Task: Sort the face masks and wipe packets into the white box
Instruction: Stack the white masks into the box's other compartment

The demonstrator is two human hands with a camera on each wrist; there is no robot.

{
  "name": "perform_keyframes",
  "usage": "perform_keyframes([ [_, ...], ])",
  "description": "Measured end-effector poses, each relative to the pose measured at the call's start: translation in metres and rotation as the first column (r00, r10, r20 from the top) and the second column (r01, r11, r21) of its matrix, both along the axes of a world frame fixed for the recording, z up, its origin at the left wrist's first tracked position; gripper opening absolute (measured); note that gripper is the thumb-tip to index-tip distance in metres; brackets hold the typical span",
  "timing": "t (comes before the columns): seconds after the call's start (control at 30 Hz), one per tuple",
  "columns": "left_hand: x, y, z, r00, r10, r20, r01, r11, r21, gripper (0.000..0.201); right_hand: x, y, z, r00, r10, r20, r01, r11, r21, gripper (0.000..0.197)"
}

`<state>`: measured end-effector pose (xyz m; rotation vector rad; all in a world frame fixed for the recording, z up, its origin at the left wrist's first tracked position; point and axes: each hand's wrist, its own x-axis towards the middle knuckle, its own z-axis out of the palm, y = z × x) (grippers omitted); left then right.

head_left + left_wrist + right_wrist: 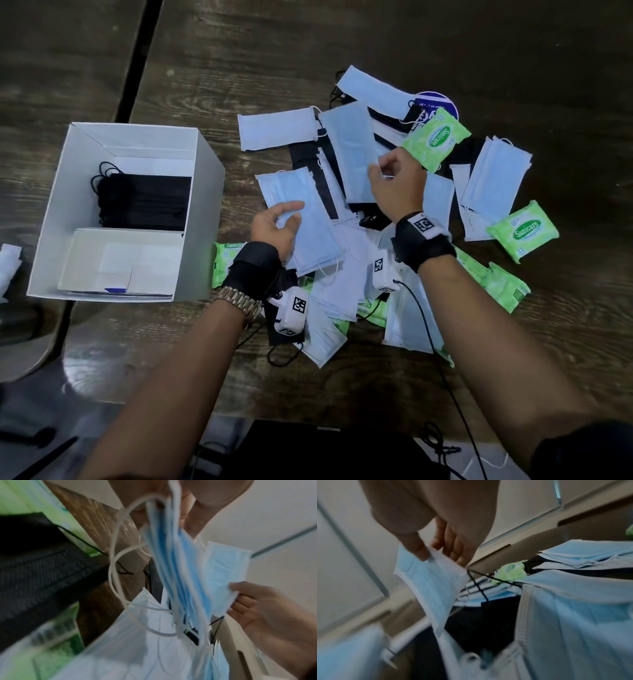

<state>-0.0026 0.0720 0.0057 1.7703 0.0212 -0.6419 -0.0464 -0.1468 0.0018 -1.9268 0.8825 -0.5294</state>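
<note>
The left hand (pixel 275 226) grips a stack of blue masks (pixel 301 219); the right hand (pixel 397 185) pinches another blue mask (pixel 352 154) — both over the pile, right of the white box (pixel 205 164) on the tabletop (pixel 274 51).

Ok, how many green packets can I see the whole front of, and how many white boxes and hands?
Green wipe packets with the whole front showing: 2
White box: 1
Hands: 2, the left hand and the right hand, both holding blue masks
Total: 5
More green packets lie half-buried, so they are not counted.
</note>
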Motion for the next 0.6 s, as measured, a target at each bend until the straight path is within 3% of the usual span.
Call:
perform_keyframes([
  [0.07, 0.000, -0.004, 0.001, 0.998, 0.059, -0.025, -0.060, 0.996, -0.065, 0.020, -0.004, 0.002, 0.025, 0.990, 0.025, 0.136, -0.052, 0.979, 0.199, 0.019],
  [0.13, 0.000, -0.009, 0.006, 0.994, 0.074, -0.079, -0.081, 0.992, -0.093, 0.033, -0.012, 0.007, 0.046, 0.974, 0.068, 0.216, -0.153, 0.900, 0.407, 0.025],
  [0.23, 0.002, -0.017, 0.010, 0.978, 0.068, -0.198, -0.096, 0.986, -0.135, 0.070, -0.026, 0.020, 0.052, 0.964, 0.176, 0.197, -0.261, 0.757, 0.600, 0.022],
  [0.27, 0.002, -0.019, 0.011, 0.973, 0.083, -0.216, -0.115, 0.983, -0.143, 0.073, -0.031, 0.024, 0.048, 0.962, 0.217, 0.168, -0.274, 0.729, 0.627, 0.023],
  [0.4, -0.002, -0.028, 0.010, 0.988, 0.067, -0.137, -0.091, 0.979, -0.182, 0.030, -0.050, 0.041, 0.028, 0.928, 0.369, 0.053, -0.307, 0.678, 0.668, 0.023],
  [0.5, -0.006, -0.027, 0.002, 0.997, 0.073, -0.030, -0.077, 0.989, -0.130, 0.021, -0.059, 0.044, 0.018, 0.914, 0.406, 0.020, -0.314, 0.673, 0.669, 0.026],
  [0.6, -0.006, -0.023, 0.000, 0.995, 0.079, -0.058, -0.083, 0.993, -0.079, 0.020, -0.061, 0.040, 0.012, 0.874, 0.484, 0.025, -0.389, 0.670, 0.632, 0.024],
])
